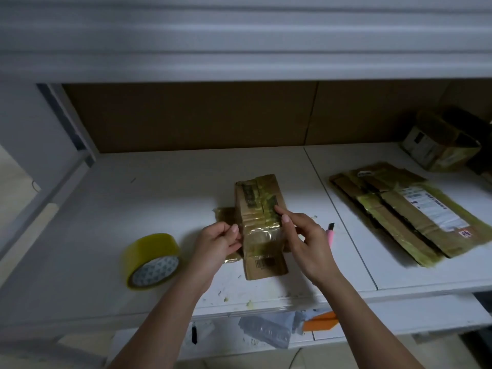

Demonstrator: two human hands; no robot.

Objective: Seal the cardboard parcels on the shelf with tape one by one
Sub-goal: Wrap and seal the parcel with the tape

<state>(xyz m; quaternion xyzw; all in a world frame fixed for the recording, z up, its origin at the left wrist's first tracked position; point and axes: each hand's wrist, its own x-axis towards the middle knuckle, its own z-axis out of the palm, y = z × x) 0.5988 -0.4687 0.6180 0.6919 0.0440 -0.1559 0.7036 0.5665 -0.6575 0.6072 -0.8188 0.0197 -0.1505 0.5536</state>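
**Desk:** White shelf (186, 182), dim light, brown backing board behind it — what does the head view show?

**Photographer:** A person works a small cardboard parcel (259, 227) lying at the shelf's middle, near the front edge. The left hand (218, 246) pinches the glossy tape at the parcel's left side; the right hand (303, 243) has its fingertips pressing the strip down on top.

**Desk:** Which step?

**Photographer:** Smoothing tape onto this parcel, by my reading. Next the strip needs rubbing flat, then another parcel.

**Desk:** Surroundings?

**Photographer:** A yellow tape roll (151, 261) stands left of the hands, a pink cutter (330, 233) just right. Flattened cardboard (404, 211) lies right; another parcel (439, 145) sits far right.
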